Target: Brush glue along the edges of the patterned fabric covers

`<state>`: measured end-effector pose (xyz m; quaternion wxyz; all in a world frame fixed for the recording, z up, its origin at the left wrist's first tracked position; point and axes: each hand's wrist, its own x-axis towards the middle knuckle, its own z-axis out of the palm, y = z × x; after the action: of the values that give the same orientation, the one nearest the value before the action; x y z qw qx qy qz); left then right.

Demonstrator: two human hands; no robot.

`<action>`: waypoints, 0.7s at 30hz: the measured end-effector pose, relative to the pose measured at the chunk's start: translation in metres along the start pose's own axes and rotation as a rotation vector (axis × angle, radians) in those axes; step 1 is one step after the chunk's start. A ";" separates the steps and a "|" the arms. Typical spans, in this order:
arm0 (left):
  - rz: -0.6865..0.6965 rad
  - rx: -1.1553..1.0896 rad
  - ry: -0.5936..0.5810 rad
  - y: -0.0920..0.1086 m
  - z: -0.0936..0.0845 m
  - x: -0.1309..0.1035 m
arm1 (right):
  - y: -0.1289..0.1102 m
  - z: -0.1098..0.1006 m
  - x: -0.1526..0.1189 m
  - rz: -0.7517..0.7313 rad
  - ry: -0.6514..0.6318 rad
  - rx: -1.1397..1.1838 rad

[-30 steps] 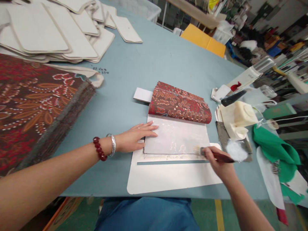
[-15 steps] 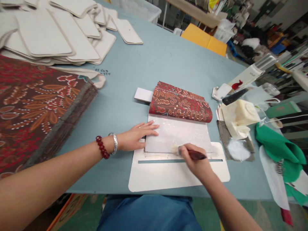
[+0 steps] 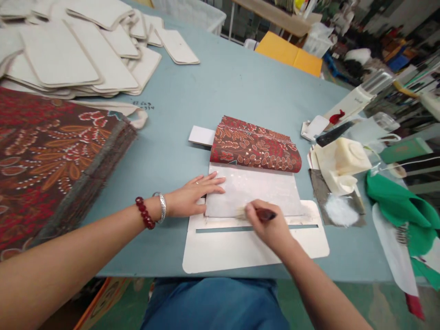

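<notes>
My right hand [image 3: 266, 224] is closed around a brush [image 3: 266, 214] with a dark handle; its pale bristles touch the lower edge of a whitish sheet [image 3: 261, 190]. Fingers spread, my left hand [image 3: 197, 195] lies flat on the left edge of that sheet. Patterned red-brown fabric [image 3: 254, 146] is folded back over the sheet's far part, and a small white card [image 3: 201, 135] sticks out at its left. Beneath the sheet's near edge lies a white board [image 3: 254, 250] with a long narrow slot.
Patterned fabric is stacked [image 3: 62, 160] at left, below a pile of off-white panels [image 3: 62, 55]. On the right are a cut cream container [image 3: 347, 158], white paste [image 3: 342, 211] on a grey cloth, a bottle [image 3: 381, 123] and green cloth [image 3: 402, 206]. A yellow folder [image 3: 292, 52] lies beyond.
My right hand has moved left with the brush along the sheet's lower edge. My left hand still lies on the sheet. The view has shifted slightly.
</notes>
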<state>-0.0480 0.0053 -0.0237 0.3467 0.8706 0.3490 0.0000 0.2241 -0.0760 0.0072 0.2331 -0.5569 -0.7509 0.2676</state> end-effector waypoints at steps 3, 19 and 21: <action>-0.004 0.008 0.003 0.003 -0.002 0.000 | 0.079 -0.075 -0.034 0.264 0.139 -0.126; 0.012 0.009 0.002 0.001 -0.003 0.000 | 0.038 -0.029 -0.010 0.137 0.048 0.018; 0.008 0.019 0.010 0.002 -0.003 -0.001 | 0.087 -0.079 -0.036 0.278 0.118 -0.042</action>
<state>-0.0482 0.0054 -0.0201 0.3366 0.8753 0.3471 0.0025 0.3472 -0.0786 0.0066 0.2258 -0.6750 -0.6571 0.2482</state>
